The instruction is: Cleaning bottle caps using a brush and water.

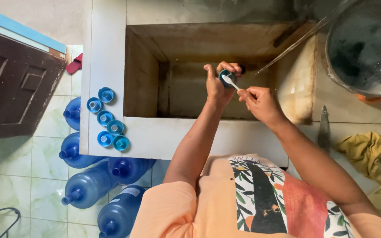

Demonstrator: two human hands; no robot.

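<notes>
- Far left, floor: several blue water jugs lie on their sides on the green tiles, necks pointing left, none capped.
- On the white tiled surface, just left of the basin, six blue caps sit in a loose cluster, open side up, touching or nearly touching one another. Whether they are washed or waiting, you can't tell.
- Centre: your left hand is closed round one blue cap, pinching it by the rim with thumb and fingers, held over the stained basin and not resting on anything.
- Your right hand grips a small white brush, which looks like a toothbrush; its head is pressed into the cap's hollow.
- Step in hand, as it reads: scrubbing the inside of this cap.
- Next move likely calls for turning the cap in your left fingers so the bristles reach the whole inner ring, then a rinse; keep the pinch firm, since a wet cap could slip into the basin.
- Right: a thin stream of water slants toward the basin from the upper right, beside a large metal pot holding sudsy water.
- Far right, on the ledge: a knife and a yellow cloth, both well apart from your hands.
</notes>
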